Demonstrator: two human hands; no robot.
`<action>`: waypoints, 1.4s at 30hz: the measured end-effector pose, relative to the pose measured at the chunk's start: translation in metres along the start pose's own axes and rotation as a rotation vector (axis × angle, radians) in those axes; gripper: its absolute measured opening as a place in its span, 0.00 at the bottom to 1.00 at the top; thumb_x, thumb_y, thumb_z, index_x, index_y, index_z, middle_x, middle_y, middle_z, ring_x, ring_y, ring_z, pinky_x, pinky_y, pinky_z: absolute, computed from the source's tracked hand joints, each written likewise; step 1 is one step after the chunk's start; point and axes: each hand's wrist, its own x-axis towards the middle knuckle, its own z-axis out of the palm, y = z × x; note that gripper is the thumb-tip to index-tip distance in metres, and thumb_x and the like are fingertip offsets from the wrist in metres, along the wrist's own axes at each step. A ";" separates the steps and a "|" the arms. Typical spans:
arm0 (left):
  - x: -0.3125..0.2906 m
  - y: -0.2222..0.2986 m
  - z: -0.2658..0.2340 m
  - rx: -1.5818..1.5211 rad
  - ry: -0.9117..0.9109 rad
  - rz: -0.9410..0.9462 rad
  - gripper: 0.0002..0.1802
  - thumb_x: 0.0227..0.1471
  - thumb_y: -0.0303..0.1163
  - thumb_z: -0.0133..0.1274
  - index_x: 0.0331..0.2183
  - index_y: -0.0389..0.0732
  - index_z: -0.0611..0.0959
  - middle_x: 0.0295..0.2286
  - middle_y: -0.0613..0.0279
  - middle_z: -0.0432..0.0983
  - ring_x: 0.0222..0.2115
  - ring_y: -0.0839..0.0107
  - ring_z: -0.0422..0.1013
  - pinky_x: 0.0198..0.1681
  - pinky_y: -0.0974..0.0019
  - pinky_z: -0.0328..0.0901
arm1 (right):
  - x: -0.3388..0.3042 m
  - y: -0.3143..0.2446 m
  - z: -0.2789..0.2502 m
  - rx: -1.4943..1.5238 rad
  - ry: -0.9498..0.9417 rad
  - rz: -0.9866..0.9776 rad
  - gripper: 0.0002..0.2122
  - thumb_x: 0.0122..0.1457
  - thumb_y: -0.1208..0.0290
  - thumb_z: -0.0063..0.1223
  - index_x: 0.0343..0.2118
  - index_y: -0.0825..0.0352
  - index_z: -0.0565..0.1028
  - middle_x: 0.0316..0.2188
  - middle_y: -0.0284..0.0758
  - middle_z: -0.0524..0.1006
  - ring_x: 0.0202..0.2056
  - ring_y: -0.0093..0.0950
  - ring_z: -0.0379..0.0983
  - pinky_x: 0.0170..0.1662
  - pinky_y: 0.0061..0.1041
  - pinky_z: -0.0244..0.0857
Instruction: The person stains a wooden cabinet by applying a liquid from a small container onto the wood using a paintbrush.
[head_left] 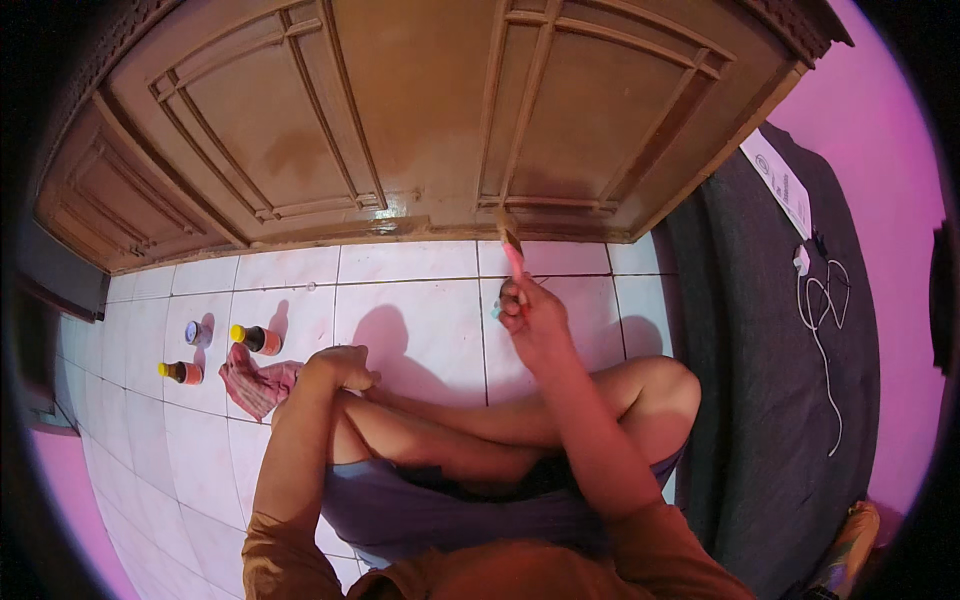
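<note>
White floor tiles (pixel 410 330) run up to the brown wooden door (pixel 400 110). Your right hand (pixel 530 315) is closed around a pink-handled brush (pixel 512 250), bristles at the door's bottom rail. Your left hand (pixel 345 365), curled and empty, rests on your knee beside the rag (pixel 255 385) and bottles (pixel 257 339), within reach.

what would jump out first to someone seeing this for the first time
The big carved wooden door fills the top, glossy along its lower edge. The right hand holds a pink-handled brush with its bristles on the door's bottom rail. At the left, on the white tiled floor, two yellow-capped bottles and a small jar lie by a red rag, near the left hand.
</note>
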 end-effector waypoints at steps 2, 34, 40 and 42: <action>0.002 -0.001 0.001 0.001 -0.006 0.003 0.34 0.48 0.52 0.52 0.45 0.31 0.75 0.43 0.46 0.77 0.44 0.54 0.74 0.47 0.56 0.67 | 0.005 0.017 0.012 -0.003 0.045 -0.069 0.03 0.67 0.69 0.44 0.37 0.60 0.69 0.26 0.28 0.66 0.22 0.21 0.62 0.24 0.21 0.58; 0.003 -0.002 -0.001 -0.020 -0.027 -0.006 0.32 0.47 0.52 0.53 0.44 0.33 0.76 0.42 0.45 0.77 0.45 0.52 0.73 0.48 0.56 0.66 | 0.073 0.077 0.046 -0.256 0.347 -0.422 0.06 0.65 0.74 0.43 0.39 0.61 0.59 0.24 0.28 0.64 0.14 0.14 0.54 0.14 0.17 0.43; 0.000 0.002 -0.004 -0.014 -0.020 -0.014 0.32 0.48 0.52 0.53 0.44 0.33 0.76 0.43 0.45 0.77 0.45 0.52 0.73 0.48 0.56 0.66 | 0.076 0.072 0.045 -0.317 0.313 -0.349 0.08 0.66 0.70 0.43 0.43 0.65 0.59 0.22 0.31 0.66 0.14 0.18 0.61 0.13 0.22 0.53; 0.003 0.000 0.000 0.008 -0.007 0.008 0.32 0.48 0.52 0.53 0.43 0.33 0.77 0.43 0.45 0.77 0.45 0.52 0.73 0.48 0.56 0.66 | 0.075 0.070 0.046 -0.258 0.342 -0.371 0.07 0.65 0.72 0.43 0.42 0.63 0.59 0.23 0.30 0.65 0.14 0.17 0.58 0.13 0.20 0.48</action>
